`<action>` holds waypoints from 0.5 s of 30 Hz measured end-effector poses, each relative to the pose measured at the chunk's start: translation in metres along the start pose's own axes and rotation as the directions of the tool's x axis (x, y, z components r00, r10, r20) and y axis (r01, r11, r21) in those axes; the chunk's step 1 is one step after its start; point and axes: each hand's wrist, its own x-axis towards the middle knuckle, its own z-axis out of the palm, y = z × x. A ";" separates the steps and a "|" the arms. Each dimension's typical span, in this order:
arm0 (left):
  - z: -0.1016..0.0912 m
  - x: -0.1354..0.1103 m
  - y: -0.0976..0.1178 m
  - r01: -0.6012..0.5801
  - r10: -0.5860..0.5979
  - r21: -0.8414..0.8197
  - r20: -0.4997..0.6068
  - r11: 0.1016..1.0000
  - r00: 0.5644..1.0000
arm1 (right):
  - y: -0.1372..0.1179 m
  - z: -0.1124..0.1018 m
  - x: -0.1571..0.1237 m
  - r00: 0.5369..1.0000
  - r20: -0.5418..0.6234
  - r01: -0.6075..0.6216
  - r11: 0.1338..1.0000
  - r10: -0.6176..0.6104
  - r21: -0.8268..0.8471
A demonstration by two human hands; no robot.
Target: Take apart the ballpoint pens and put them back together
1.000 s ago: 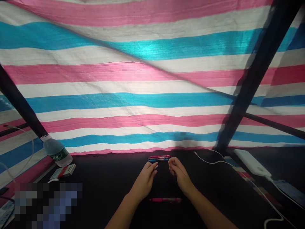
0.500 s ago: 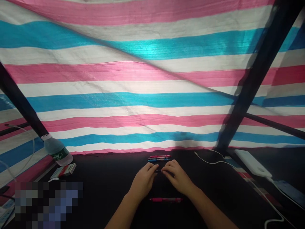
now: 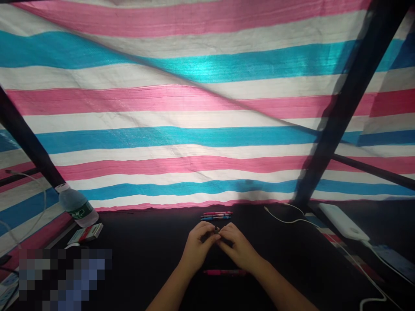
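My left hand (image 3: pixel 200 242) and my right hand (image 3: pixel 237 246) meet over the black table, fingertips pinched together. Between them is a small dark object (image 3: pixel 216 230), mostly covered by the fingers; its kind cannot be made out. Just beyond the hands lie several pens side by side, among them a red pen (image 3: pixel 218 213) and a blue pen (image 3: pixel 215 218). Nearer to me, below the wrists, a pink-red pen (image 3: pixel 224 272) rests crosswise on the table.
At the left stand a water bottle (image 3: pixel 78 206) and a small box (image 3: pixel 85 233). To the right are a white power bank-like device (image 3: pixel 343 222) and a white cable (image 3: pixel 301 220). Dark poles and a striped tarp (image 3: pixel 181 168) close off the far side.
My hands have come together, and the fingertips that were slightly apart now touch around the small dark object, which is now tilted up. The pens on the table have stayed put.
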 end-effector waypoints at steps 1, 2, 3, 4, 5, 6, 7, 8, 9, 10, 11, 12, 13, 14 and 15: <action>0.000 0.000 -0.001 -0.005 0.005 -0.021 -0.007 1.000 1.000 | 0.001 0.000 0.000 1.000 0.000 -0.008 1.000 0.008 -0.001; -0.001 0.001 -0.001 -0.006 0.005 -0.041 -0.016 0.999 1.000 | 0.002 0.001 0.000 1.000 0.001 -0.017 1.000 0.017 -0.003; -0.001 0.001 -0.002 -0.006 0.005 -0.058 -0.026 0.998 1.000 | 0.004 0.001 0.000 1.000 0.005 -0.025 1.000 0.025 -0.007; -0.002 0.002 -0.004 -0.006 0.003 -0.072 -0.037 0.997 0.999 | 0.005 0.002 0.000 0.999 0.010 -0.033 0.999 0.033 -0.011; -0.002 0.003 -0.005 -0.005 0.000 -0.084 -0.049 0.996 0.999 | 0.006 0.003 0.000 0.999 0.015 -0.041 0.999 0.041 -0.016; -0.003 0.003 -0.005 -0.003 -0.003 -0.097 -0.060 0.995 0.998 | 0.006 0.003 0.000 0.999 0.020 -0.049 0.999 0.049 -0.022; -0.004 0.004 -0.006 -0.001 -0.007 -0.109 -0.073 0.994 0.997 | 0.007 0.003 -0.001 0.998 0.024 -0.057 0.998 0.057 -0.027; -0.005 0.005 -0.005 0.003 -0.013 -0.117 -0.085 0.993 0.996 | 0.008 0.004 -0.001 0.997 0.028 -0.065 0.997 0.066 -0.032; -0.006 0.005 -0.004 0.012 -0.024 -0.121 -0.096 0.993 0.995 | 0.008 0.004 -0.001 0.997 0.030 -0.073 0.997 0.074 -0.036; -0.007 0.006 -0.003 0.025 -0.038 -0.125 -0.105 0.992 0.994 | 0.008 0.004 -0.001 0.996 0.030 -0.081 0.996 0.082 -0.041; -0.008 0.006 -0.001 0.043 -0.058 -0.133 -0.115 0.990 0.992 | 0.008 0.003 -0.001 0.995 0.031 -0.089 0.995 0.091 -0.047; -0.009 0.007 0.001 0.063 -0.082 -0.148 -0.126 0.987 0.989 | 0.008 0.003 -0.001 0.995 0.031 -0.096 0.994 0.098 -0.055; -0.009 0.007 0.003 0.083 -0.106 -0.168 -0.138 0.982 0.985 | 0.008 0.003 -0.001 0.994 0.031 -0.102 0.993 0.104 -0.063; -0.010 0.007 0.005 0.096 -0.126 -0.191 -0.151 0.977 0.980 | 0.008 0.003 -0.001 0.994 0.031 -0.107 0.992 0.109 -0.069; -0.010 0.007 0.006 0.103 -0.140 -0.214 -0.168 0.971 0.976 | 0.008 0.002 -0.001 0.993 0.030 -0.110 0.991 0.112 -0.072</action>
